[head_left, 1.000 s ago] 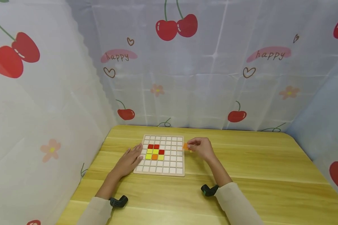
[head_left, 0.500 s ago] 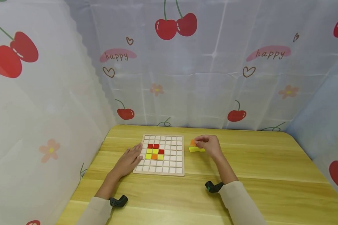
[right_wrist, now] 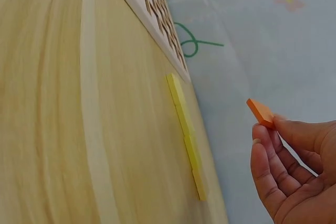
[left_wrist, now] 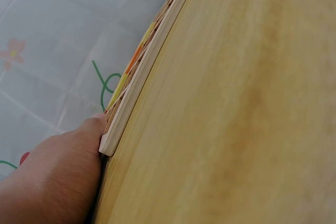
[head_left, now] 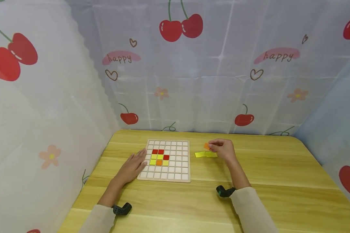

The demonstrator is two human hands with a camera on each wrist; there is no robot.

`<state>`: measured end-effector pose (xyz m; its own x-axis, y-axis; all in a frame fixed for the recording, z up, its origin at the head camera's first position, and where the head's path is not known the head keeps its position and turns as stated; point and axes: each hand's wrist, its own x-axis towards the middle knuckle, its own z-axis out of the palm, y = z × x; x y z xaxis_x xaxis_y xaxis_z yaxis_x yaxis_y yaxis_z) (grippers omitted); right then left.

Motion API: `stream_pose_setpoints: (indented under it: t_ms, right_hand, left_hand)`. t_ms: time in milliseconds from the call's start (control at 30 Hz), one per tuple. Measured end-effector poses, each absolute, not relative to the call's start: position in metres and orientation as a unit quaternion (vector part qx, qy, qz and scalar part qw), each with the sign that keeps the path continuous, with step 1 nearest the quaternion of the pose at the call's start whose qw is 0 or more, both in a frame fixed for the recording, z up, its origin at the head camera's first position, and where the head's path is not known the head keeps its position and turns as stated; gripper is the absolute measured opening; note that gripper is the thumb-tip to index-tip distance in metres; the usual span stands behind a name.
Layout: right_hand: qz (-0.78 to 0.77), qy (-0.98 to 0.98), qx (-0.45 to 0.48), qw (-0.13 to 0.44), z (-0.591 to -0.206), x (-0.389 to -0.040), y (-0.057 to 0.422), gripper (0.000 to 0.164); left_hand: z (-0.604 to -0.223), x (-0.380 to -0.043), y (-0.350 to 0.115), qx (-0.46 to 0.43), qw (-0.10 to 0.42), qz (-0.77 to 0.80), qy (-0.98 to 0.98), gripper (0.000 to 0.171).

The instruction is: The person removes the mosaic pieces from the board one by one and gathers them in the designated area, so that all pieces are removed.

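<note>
My right hand (head_left: 225, 150) pinches an orange square tile (right_wrist: 261, 113) between thumb and fingertips, held up above the table in the right wrist view. Below it lies a row of yellow tiles (right_wrist: 186, 137), end to end on the table to the right of the board. The wooden grid board (head_left: 179, 179) sits at the table's middle left. Several red, yellow and orange tiles (head_left: 159, 157) fill a cluster of its squares. Flat beside the board, my left hand (head_left: 133, 166) rests with fingertips and thumb on its left edge; the left wrist view shows the thumb (left_wrist: 95, 123) at the board's corner.
The wooden table (head_left: 169, 207) stretches under both arms. Behind it hangs a pale curtain (head_left: 204, 97) printed with cherries, with more curtain on both sides. A dark camera (head_left: 123, 209) is strapped to the left wrist, another camera (head_left: 225, 191) to the right.
My right hand has moved right, away from the board's edge, with the orange tile pinched in it. The yellow row beneath has come into view. The left hand stays put.
</note>
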<state>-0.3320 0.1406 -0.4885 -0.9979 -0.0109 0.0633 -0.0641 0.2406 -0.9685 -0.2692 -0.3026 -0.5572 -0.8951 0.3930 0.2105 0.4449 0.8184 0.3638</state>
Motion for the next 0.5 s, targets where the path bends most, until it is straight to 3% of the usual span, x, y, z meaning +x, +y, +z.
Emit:
stream_pose_setpoints:
  t_ms: [500]
  right_hand:
    - [0.627, -0.779, -0.003, 0.026, -0.493, -0.336, 0.172, 0.026]
  left_hand:
    - [-0.557, -0.269, -0.303, -0.217, 0.062, -0.207, -0.952, 0.062]
